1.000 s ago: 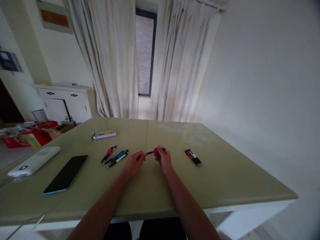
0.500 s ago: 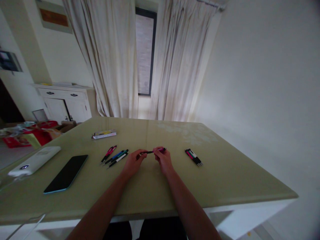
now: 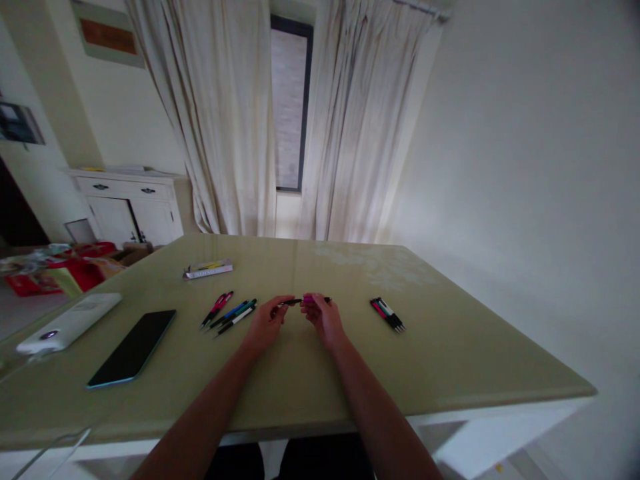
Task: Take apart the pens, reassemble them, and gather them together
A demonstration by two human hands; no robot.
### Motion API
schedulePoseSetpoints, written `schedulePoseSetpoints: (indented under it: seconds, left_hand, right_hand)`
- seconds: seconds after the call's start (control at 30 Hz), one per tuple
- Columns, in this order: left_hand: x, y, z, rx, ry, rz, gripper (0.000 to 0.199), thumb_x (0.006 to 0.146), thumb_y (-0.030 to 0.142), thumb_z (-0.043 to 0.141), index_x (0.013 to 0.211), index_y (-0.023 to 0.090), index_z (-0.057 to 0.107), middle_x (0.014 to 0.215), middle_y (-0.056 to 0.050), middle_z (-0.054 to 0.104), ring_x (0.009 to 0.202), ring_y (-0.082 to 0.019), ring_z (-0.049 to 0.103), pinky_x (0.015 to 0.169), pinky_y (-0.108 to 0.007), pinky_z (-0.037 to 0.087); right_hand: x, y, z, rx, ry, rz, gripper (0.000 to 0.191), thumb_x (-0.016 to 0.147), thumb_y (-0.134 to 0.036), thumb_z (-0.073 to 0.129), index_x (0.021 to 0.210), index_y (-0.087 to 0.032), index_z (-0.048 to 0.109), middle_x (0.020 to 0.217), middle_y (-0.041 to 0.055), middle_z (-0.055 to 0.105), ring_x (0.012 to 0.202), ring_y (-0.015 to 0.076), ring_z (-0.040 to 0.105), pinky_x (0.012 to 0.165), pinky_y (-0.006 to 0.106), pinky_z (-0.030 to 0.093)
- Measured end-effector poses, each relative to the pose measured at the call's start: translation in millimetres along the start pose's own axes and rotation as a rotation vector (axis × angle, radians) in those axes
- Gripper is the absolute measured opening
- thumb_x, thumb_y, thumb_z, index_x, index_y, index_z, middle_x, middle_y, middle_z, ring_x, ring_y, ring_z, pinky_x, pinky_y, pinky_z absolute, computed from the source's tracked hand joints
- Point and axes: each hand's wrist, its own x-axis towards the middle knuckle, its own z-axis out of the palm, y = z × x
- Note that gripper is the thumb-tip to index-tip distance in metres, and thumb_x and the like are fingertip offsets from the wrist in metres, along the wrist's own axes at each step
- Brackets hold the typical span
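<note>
Over the middle of the table, my left hand [image 3: 266, 324] is closed on the dark front part of a pen. My right hand [image 3: 324, 316] is closed on the purple part [image 3: 310, 299] at its other end; a dark tip shows past the fingers. Whether the two parts are joined cannot be made out. Left of my left hand lie several pens, among them a white and black pen [image 3: 236, 321] and a pink and black pen [image 3: 217, 309]. Right of my right hand lies a row of several pens [image 3: 388, 315], side by side.
A box [image 3: 209, 269] with something yellow on it lies at the back left of the green table top [image 3: 450, 360]. A black phone-like slab [image 3: 133, 348] and a white device [image 3: 71, 323] lie at the left. A cable [image 3: 70, 448] hangs over the front left edge.
The fingers of both hands have shifted along the pen, and my left hand has moved slightly left. More of the purple part now shows at my right fingertips.
</note>
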Motion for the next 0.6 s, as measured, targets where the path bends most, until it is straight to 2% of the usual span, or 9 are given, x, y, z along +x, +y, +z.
schedulePoseSetpoints:
  seconds: [0.13, 0.23, 0.3, 0.47, 0.6]
  left_hand:
    - [-0.1, -1.6, -1.1, 0.005, 0.027, -0.018, 0.039, 0.089, 0.037, 0.051, 0.119, 0.018, 0.068, 0.078, -0.004, 0.071, 0.056, -0.012, 0.052, 0.054, -0.023, 0.040]
    - [0.3, -2.3, -1.0, -0.006, 0.042, -0.035, 0.039, 0.089, 0.040, 0.053, 0.116, 0.018, 0.069, 0.064, 0.000, 0.064, 0.055, -0.013, 0.053, 0.054, -0.023, 0.040]
    - [1.1, -2.3, -0.8, -0.023, 0.050, -0.041, 0.039, 0.088, 0.041, 0.054, 0.114, 0.017, 0.069, 0.067, -0.001, 0.066, 0.055, -0.012, 0.052, 0.054, -0.023, 0.041]
    - [3.8, -3.0, -2.4, -0.131, 0.110, -0.087, 0.040, 0.083, 0.045, 0.059, 0.109, 0.016, 0.068, 0.090, -0.006, 0.073, 0.056, -0.011, 0.052, 0.054, -0.023, 0.044]
    - [4.2, -2.9, -4.4, -0.151, 0.124, -0.134, 0.042, 0.080, 0.047, 0.063, 0.107, 0.016, 0.068, 0.081, -0.004, 0.070, 0.057, -0.011, 0.052, 0.053, -0.022, 0.043]
  right_hand:
    - [-1.3, 1.7, 0.2, -0.035, 0.042, -0.073, 0.026, 0.062, -0.033, 0.087, 0.078, -0.020, 0.071, 0.068, 0.0000, 0.069, 0.058, 0.0120, 0.060, 0.056, 0.023, 0.045]
    - [-1.2, 1.0, -0.5, 0.003, 0.067, -0.047, 0.027, 0.065, -0.037, 0.085, 0.079, -0.018, 0.073, 0.074, 0.0038, 0.072, 0.061, 0.0133, 0.062, 0.056, 0.024, 0.047]
    - [-0.3, 0.4, -1.2, 0.013, 0.079, -0.036, 0.029, 0.066, -0.040, 0.084, 0.081, -0.017, 0.074, 0.077, 0.0063, 0.073, 0.063, 0.0140, 0.063, 0.057, 0.024, 0.048]
    - [3.4, 1.7, -3.9, 0.050, 0.145, -0.079, 0.027, 0.069, -0.041, 0.082, 0.077, -0.017, 0.074, 0.073, 0.0055, 0.072, 0.060, 0.0122, 0.062, 0.056, 0.023, 0.047]
    - [4.9, 2.4, -5.7, 0.054, 0.174, -0.075, 0.026, 0.071, -0.041, 0.081, 0.076, -0.017, 0.073, 0.072, 0.0057, 0.071, 0.059, 0.0122, 0.061, 0.056, 0.023, 0.047]
